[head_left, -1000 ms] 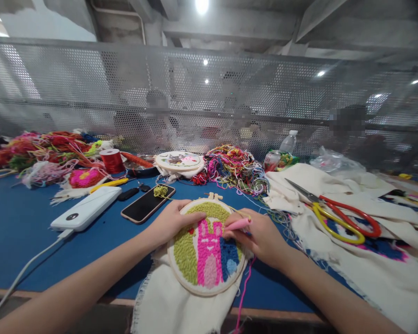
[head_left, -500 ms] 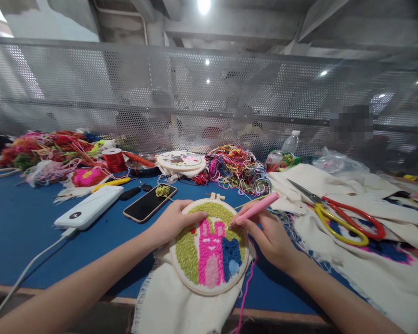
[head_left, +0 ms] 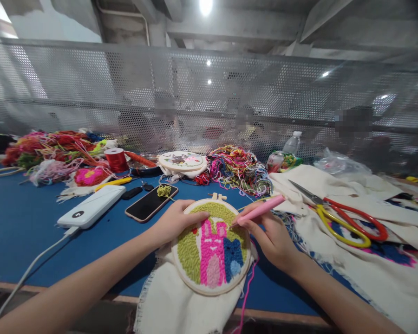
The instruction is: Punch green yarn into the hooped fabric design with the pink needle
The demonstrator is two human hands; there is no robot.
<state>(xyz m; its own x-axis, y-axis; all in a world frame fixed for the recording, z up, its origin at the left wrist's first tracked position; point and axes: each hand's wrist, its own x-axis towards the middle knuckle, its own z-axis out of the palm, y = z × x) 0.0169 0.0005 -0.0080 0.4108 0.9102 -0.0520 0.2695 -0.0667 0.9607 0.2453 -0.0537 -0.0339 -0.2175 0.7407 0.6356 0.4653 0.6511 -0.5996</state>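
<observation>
My left hand (head_left: 181,220) grips the upper left rim of a round embroidery hoop (head_left: 211,293), its thumb lying over the front. Stretched in the hoop is cream cloth (head_left: 181,308) with looped yarn work: a pink rabbit (head_left: 211,250), a blue animal (head_left: 232,253) and a green ground. My right hand (head_left: 270,236) is closed round a pink punch needle (head_left: 261,208), tilted up to the right. Its tip meets the cloth at the hoop's upper right, beside the rabbit's ear. Green yarn runs from the tool's upper end, and pink yarn (head_left: 245,297) hangs at the hoop's right.
On the blue table (head_left: 28,232) lie a phone (head_left: 148,208) with green yarn on it, a white power bank (head_left: 92,206), and scissors (head_left: 348,218) on cloth at right. Yarn heaps (head_left: 238,169), a red spool (head_left: 116,160) and another hoop (head_left: 182,160) sit behind, before a perforated metal screen (head_left: 195,102).
The punch needle has tilted slightly lower to the right, its tip still at the cloth. The whole view has shifted a little; my left hand keeps the same hold.
</observation>
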